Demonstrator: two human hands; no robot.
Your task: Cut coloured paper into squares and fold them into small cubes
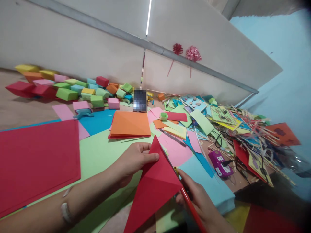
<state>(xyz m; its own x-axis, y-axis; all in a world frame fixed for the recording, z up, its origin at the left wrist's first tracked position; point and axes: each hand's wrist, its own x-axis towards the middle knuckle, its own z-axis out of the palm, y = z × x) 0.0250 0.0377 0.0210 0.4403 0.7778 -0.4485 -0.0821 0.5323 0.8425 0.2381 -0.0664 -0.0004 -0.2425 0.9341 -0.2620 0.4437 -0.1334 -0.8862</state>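
My left hand (136,160) pinches a folded red sheet of paper (157,184) near its pointed top, thumb on the front face. A crease runs across the sheet. At the sheet's right edge, my right hand (198,197) is closed around what appears to be a pair of scissors (176,172); a bit of yellow and a thin dark blade line show, and the paper hides most of the rest. A narrow red strip hangs down over the right hand from the sheet's right corner.
A stack of orange paper (131,124) lies ahead, with large red sheets (39,161) at left. Several coloured paper boxes (68,94) line the back. On the right are a purple power socket (220,163) with cables, a light blue stack (206,184) and heaped paper scraps.
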